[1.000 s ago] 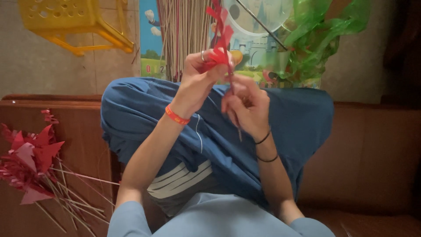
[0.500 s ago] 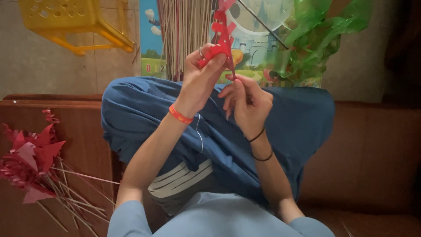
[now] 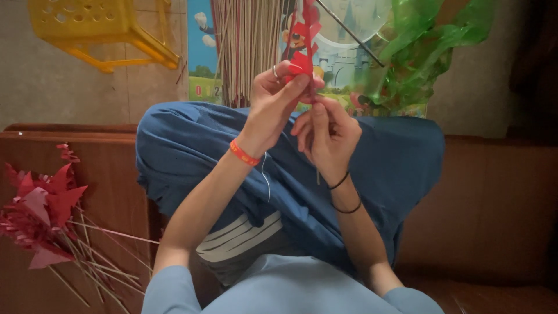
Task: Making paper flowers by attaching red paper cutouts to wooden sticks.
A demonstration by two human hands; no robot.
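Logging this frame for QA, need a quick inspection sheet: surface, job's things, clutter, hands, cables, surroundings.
Surface: brown wooden bench; person sits with blue-trousered knees up.
Job's things: red paper piece on a thin stick, held up between both hands.
Clutter: pile of red paper flowers on sticks at left.
Hands: left hand fingers pinch the paper; right hand grips the stick below it.
Cables: nothing seen.
Surroundings: yellow stool, bundle of sticks, green plastic wrap, cartoon poster.
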